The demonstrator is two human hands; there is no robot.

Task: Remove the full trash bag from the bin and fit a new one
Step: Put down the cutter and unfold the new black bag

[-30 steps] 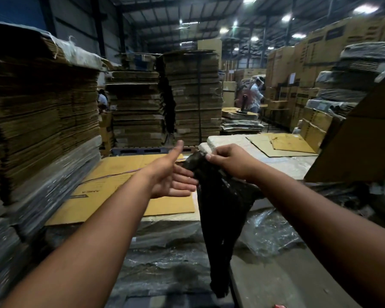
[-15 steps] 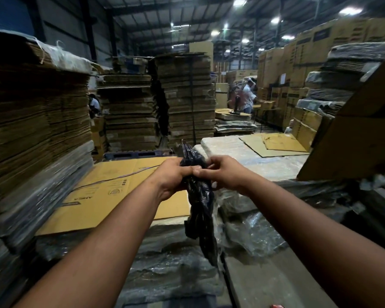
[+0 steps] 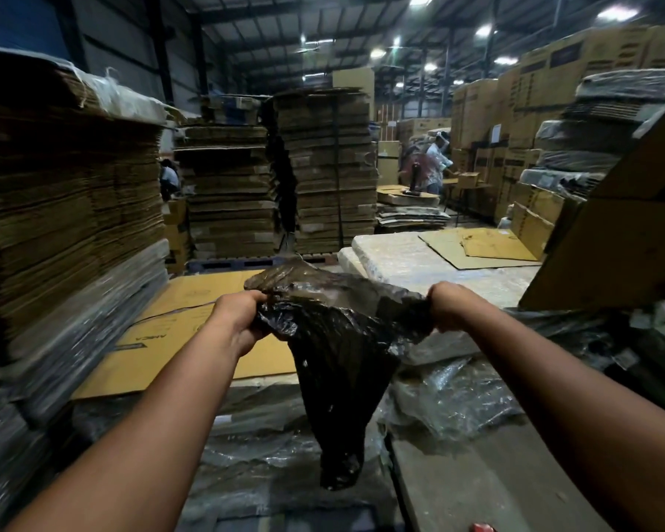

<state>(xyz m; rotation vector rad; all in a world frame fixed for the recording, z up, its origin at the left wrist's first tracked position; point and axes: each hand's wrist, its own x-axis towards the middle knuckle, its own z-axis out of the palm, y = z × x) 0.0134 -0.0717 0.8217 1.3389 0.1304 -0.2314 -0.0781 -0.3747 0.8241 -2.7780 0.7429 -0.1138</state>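
I am holding a thin, glossy black plastic trash bag (image 3: 338,351) up in the air in front of me, its top edge stretched wide between my left hand (image 3: 239,320) and my right hand (image 3: 448,307). Each fist is gripping a bunched corner of the rim. The upper flap is billowing up, crinkled and catching light, while the rest is hanging down, empty and limp, narrowing to a twisted point at the bottom.

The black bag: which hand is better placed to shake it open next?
Neither clearly. The left hand and right hand each grip one end of the black bag's top edge, stretched between them; both should probably work together.
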